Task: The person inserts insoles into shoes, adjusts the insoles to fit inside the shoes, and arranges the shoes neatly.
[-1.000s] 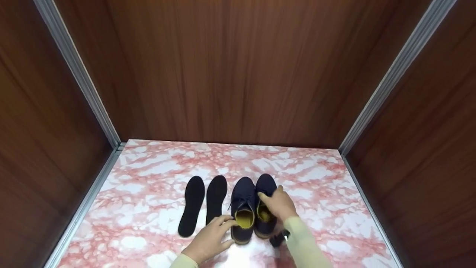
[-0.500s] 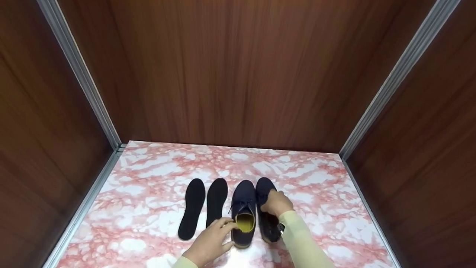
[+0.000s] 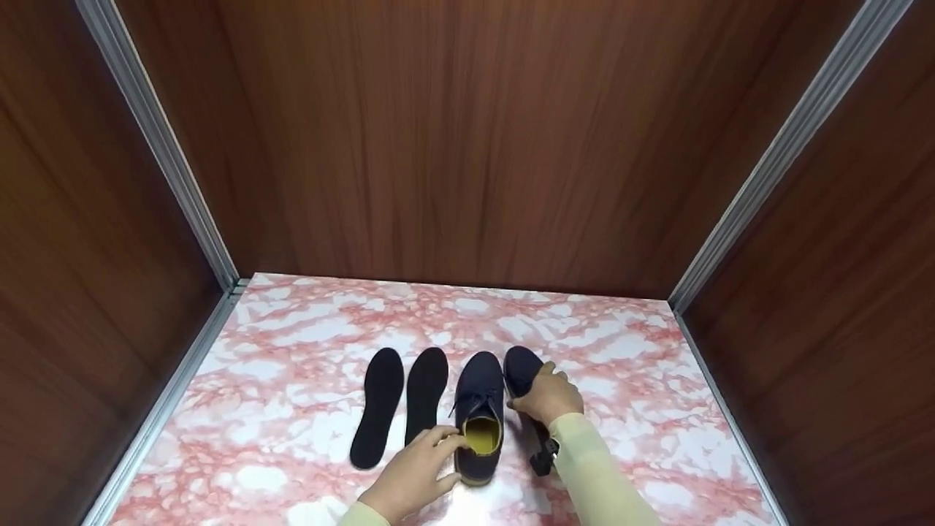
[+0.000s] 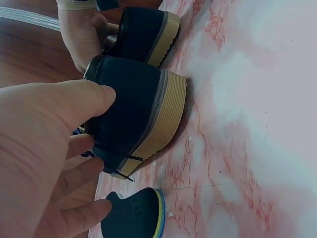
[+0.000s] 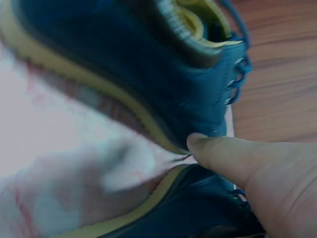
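Two navy lace-up shoes with tan soles and yellow lining stand side by side on a pink marbled surface. My right hand [image 3: 546, 398] grips the right shoe [image 3: 520, 367] over its laced upper, thumb on the near left side. Its heel half is hidden behind my hand and sleeve in the head view. Beside the left shoe [image 3: 480, 387] rests my left hand [image 3: 420, 467], fingers loosely bent, index fingertip at the collar. In the left wrist view the left thumb [image 4: 99, 96] overlaps the heel of the left shoe [image 4: 129, 89].
A black insole [image 3: 378, 409] and another insole [image 3: 426, 387] lie left of the shoes; my left hand covers the nearer one's heel end. Wood-grain panels [image 3: 453, 146] with grey metal corner posts [image 3: 164, 161] surround the marbled surface [image 3: 292, 365].
My right hand has closed over the right shoe's upper. The shoe's heel end has swung to the right, away from the left shoe. My left hand has stayed put.
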### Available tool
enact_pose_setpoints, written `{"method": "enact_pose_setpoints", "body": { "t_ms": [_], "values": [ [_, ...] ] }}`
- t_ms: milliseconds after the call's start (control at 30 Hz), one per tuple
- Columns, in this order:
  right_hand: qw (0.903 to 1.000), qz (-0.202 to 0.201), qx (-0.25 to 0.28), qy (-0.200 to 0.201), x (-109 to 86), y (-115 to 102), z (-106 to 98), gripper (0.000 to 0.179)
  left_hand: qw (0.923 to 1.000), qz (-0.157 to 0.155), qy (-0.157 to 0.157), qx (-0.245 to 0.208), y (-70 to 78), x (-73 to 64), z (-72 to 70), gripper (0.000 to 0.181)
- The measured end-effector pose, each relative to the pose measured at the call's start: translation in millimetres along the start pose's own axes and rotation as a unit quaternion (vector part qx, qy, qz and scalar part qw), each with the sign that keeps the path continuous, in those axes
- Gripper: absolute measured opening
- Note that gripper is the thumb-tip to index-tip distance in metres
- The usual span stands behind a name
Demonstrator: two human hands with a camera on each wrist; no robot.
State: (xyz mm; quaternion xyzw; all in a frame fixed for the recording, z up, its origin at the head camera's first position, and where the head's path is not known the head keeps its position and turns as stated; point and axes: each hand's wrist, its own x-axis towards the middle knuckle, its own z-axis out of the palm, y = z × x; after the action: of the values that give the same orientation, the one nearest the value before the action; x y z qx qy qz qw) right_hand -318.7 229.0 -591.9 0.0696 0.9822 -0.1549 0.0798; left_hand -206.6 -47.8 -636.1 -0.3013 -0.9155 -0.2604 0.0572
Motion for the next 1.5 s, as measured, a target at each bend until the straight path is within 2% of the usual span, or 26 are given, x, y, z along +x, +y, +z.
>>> {"method": "enact_pose_setpoints", "body": {
  "t_ms": [100, 233, 300, 600, 733, 1033, 1200, 1367, 1500],
  "values": [
    [0.9999, -0.002, -0.001, 0.011, 1.5, 4, 3, 0.113, 1.0000, 0.001, -0.003, -0.005, 0.3, -0.5, 0.3, 0.051],
    [1.0000, -0.001, 0.001, 0.009, 3.0, 10, 4, 0.073, 1.0000, 0.003, -0.005, -0.003, 0.2, -0.7, 1.5, 0.050],
    [1.0000, 0.001, -0.002, 0.004, 3.3, 13, 2, 0.065, 1.0000, 0.003, -0.006, 0.002, 0.2, -0.4, 1.9, 0.050],
    [0.9995, 0.021, -0.019, -0.017, 2.5, 27, -4, 0.090, 0.9999, -0.001, -0.012, 0.001, 1.9, -1.2, 2.0, 0.049],
    [0.9993, 0.018, -0.025, -0.019, 2.6, 32, -7, 0.095, 0.9999, 0.004, -0.009, 0.003, 1.7, -0.5, 1.4, 0.049],
    [0.9993, -0.003, -0.032, -0.019, 6.7, 42, -11, 0.074, 0.9999, 0.009, -0.001, 0.006, -0.3, 0.8, 1.2, 0.048],
    [0.9992, -0.019, -0.031, -0.014, 8.5, 46, -11, 0.077, 0.9999, 0.011, 0.001, 0.005, -0.3, 0.9, 0.7, 0.047],
    [0.9985, -0.036, -0.039, -0.014, 9.2, 52, -11, 0.084, 0.9998, 0.000, -0.019, -0.009, 0.5, 0.8, -0.8, 0.047],
    [0.9978, -0.046, -0.045, -0.017, 9.2, 58, -11, 0.082, 0.9996, -0.005, -0.025, -0.009, 1.2, 0.8, -1.7, 0.047]
  ]
}}
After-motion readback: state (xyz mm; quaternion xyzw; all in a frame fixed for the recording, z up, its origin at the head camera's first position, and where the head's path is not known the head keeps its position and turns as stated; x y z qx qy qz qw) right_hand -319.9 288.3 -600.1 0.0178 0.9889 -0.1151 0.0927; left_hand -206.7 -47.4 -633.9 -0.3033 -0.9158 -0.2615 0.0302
